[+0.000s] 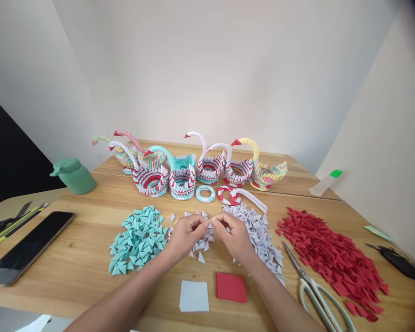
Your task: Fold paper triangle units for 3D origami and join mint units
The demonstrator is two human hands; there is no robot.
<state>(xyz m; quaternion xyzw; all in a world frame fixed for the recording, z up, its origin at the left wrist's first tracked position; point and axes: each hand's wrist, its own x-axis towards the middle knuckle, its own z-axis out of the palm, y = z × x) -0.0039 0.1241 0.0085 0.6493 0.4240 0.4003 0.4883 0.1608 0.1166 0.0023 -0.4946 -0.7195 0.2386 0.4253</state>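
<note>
My left hand (pixel 187 234) and my right hand (pixel 232 234) are pinched close together over the middle of the table. Between their fingertips is a small white paper piece (pixel 210 222), mostly hidden by the fingers. White folded triangles (pixel 201 257) lie beneath and beside the hands, with a larger white pile (pixel 259 230) behind and right of my right hand. A teal triangle pile (pixel 138 240) is left of my left hand. Nearer the front edge lie a white paper square stack (pixel 194 296) and a red one (pixel 231 287).
Several folded paper swans (pixel 151 182) stand at the back, with paper rings (pixel 205 194) before them. Right: red triangles (pixel 332 253), scissors (pixel 311 286), a glue bottle (pixel 325 183), black-handled tool (pixel 401 263). Left: a phone (pixel 27 246), green jug (pixel 74 176) and pens (pixel 15 224).
</note>
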